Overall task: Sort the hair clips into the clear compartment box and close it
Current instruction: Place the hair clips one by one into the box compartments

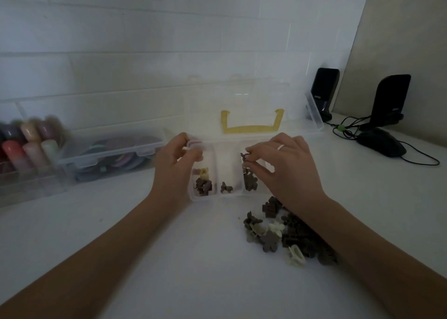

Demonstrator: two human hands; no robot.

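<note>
Clear box (205, 199) sits mid-frame on the white bench (121, 258), lid (254, 105) up and leaning back toward the tiled wall, yellow handle (251, 128) visible through it.

Left hand (174, 164) is at the box's left end, fingers curled onto the upper-left corner rim; grip looks closed on the box edge, though blur hides the exact contact.

Right hand (287, 164) is over the right compartment, ring on one finger, fingertips pinched tight on a small dark clip (243, 156) held just above that compartment.

Box contents:
- left compartment: dark clips (204, 186) plus a pale yellow one (204, 172)
- middle compartment: one small dark clip (226, 188)
- right compartment: dark flower-shaped clips (250, 182)

Unsorted pile of clips (285, 236) lies on the bench lower right of the box, partly under the right forearm; mostly dark brown and grey, a few cream.

Left of frame: a closed clear case (113, 156) with round coloured items, and beside it a bin of coloured rolls (29, 144), blurred.

Upper right: two black speakers (324, 93) (389, 101), a black mouse (381, 143), cables.
</note>
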